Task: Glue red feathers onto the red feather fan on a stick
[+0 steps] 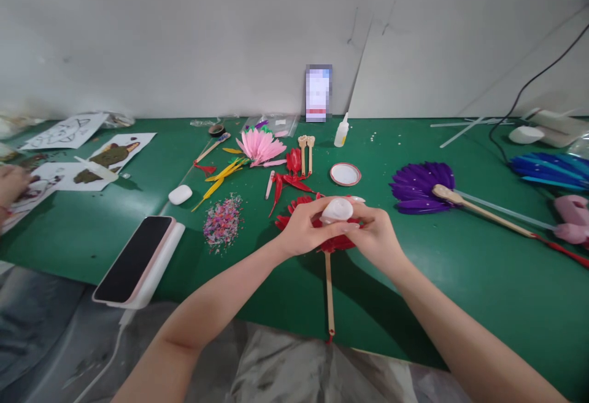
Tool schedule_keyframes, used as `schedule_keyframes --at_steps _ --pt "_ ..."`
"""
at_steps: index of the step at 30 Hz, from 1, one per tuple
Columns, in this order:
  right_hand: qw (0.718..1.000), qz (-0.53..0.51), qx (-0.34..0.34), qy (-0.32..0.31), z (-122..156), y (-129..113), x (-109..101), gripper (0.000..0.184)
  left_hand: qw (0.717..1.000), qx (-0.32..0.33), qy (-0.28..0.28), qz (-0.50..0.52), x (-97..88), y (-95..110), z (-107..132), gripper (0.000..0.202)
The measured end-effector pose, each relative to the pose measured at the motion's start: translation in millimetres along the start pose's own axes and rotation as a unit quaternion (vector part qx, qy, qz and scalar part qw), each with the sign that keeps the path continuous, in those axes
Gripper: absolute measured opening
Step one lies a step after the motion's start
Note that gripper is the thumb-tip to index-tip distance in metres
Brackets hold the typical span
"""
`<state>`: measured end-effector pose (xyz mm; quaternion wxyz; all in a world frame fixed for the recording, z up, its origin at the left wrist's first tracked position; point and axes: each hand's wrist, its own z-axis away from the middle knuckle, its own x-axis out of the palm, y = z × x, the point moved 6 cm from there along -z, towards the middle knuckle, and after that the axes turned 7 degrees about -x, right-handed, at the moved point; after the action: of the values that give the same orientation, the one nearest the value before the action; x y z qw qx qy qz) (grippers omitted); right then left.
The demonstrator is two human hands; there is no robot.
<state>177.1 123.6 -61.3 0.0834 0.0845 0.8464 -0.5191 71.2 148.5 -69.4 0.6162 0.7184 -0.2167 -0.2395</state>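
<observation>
Both my hands meet above a red feather fan [340,243] near the table's front edge. Fingers of my left hand [306,225] are closed around a small white bottle [338,209], whose rounded end faces me. My right hand [375,231] grips the same bottle from the other side, fingertips close to those of the left. The bottle's far end is hidden. Below the hands, the fan's wooden handle [329,292] points toward me, and the hands cover much of its feathers.
A pile of colourful chips [223,222] lies left, near a phone [140,262] on a white block. Behind are a pink feather bunch [261,147], a round lid [345,174] and a nozzle bottle [341,132]. A purple fan [421,188] lies right; another person's hand [11,185] is far left.
</observation>
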Motion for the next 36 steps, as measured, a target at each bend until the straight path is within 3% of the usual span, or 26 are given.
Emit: schedule_keyframes --at_steps 8,14,20,36 --pt "1.000 0.014 -0.016 0.012 -2.0 -4.7 -4.3 0.016 1.000 0.025 -0.003 -0.001 0.0 5.1 -2.1 0.045" --pt "0.995 -0.066 0.069 -0.015 -3.4 3.3 0.5 0.022 0.999 -0.034 -0.003 0.020 0.1 -2.1 -5.6 0.054" --pt "0.991 -0.099 0.089 -0.016 -1.9 11.0 2.8 0.027 0.999 -0.042 -0.013 0.020 -0.2 -4.1 -7.1 0.058" --pt "0.993 -0.098 0.057 -0.015 -2.0 14.0 2.3 0.022 0.999 -0.039 -0.010 0.005 -0.3 -2.0 -5.7 0.055"
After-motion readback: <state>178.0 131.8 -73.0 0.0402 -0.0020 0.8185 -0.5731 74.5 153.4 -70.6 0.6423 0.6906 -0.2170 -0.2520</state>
